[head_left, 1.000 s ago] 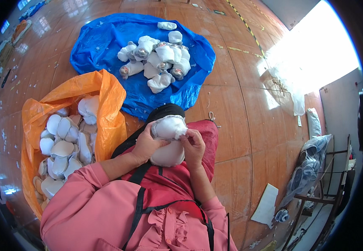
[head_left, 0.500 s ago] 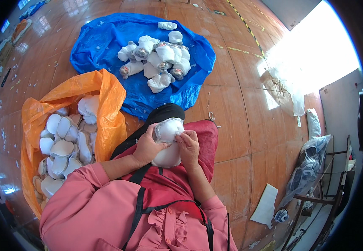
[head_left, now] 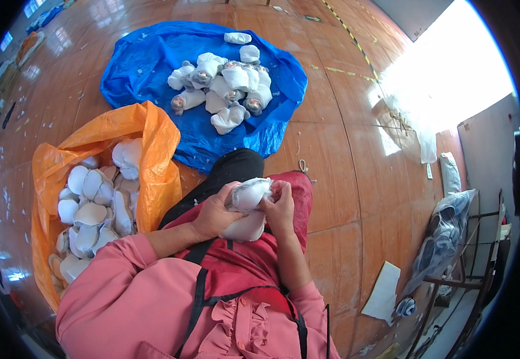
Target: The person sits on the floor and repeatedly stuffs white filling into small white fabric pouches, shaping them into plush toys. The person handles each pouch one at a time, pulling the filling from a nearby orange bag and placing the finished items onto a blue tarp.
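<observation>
Over my lap I hold a white padded slipper (head_left: 243, 227) with a rounded, puffy toe part and a grey fuzzy edge. My left hand (head_left: 215, 212) wraps round its left side, thumb lying across the front. At the right edge of the toe part, the fingers of my right hand (head_left: 279, 206) pinch the grey trim; their tips are partly hidden. To my left, an orange sack (head_left: 161, 137) gapes around a pile of white and beige slippers (head_left: 90, 214). Beyond my knees, several stuffed white pieces with grey fuzzy parts (head_left: 236, 78) lie heaped on a blue sheet (head_left: 143, 78).
Reddish-brown floor tiles (head_left: 331, 161) surround me, dotted with white scraps. On the right are a flat white board (head_left: 382, 293), a clear plastic bag of dark items (head_left: 442, 233) and a metal rack (head_left: 469, 281). A small cord loop (head_left: 302, 166) lies past my right knee.
The slipper's toe part has tipped and sits slightly lower. My right hand has shifted a little right along its edge, while my left keeps its grip.
</observation>
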`<state>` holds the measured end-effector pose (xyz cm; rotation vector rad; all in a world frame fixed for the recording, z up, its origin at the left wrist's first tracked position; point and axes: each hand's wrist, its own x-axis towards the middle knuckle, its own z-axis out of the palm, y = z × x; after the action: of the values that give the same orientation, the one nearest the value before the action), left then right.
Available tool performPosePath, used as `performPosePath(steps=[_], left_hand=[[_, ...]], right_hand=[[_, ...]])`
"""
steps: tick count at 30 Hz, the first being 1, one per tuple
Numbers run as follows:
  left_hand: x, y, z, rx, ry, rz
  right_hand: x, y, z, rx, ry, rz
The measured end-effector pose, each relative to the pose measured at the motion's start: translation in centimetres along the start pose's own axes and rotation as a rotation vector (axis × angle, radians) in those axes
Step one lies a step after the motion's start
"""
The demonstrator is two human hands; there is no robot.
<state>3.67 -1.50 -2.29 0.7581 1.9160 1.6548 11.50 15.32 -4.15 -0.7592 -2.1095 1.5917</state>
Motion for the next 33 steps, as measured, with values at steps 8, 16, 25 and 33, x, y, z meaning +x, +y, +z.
performPosePath(steps=[8,16,25,33], left_hand=[[0.4,0.7,-0.1,0.077,0.119,-0.13],[0.5,-1.7,-0.8,-0.127,0.192,-0.264],[0.5,1.0,-0.9,0.037,0.078,-0.138],[0.3,-0.6,-0.8,-0.01,0.093,-0.051]], right_hand=[[-0.5,1.0,0.5,0.292,-0.101,0.052],[-1.7,0.6,-0.5,0.599,-0.094,0.177],[-0.6,0.0,-0.1,0.49,-0.07,0.124],[-1.3,-0.5,0.4,-0.043,-0.008,-0.237]])
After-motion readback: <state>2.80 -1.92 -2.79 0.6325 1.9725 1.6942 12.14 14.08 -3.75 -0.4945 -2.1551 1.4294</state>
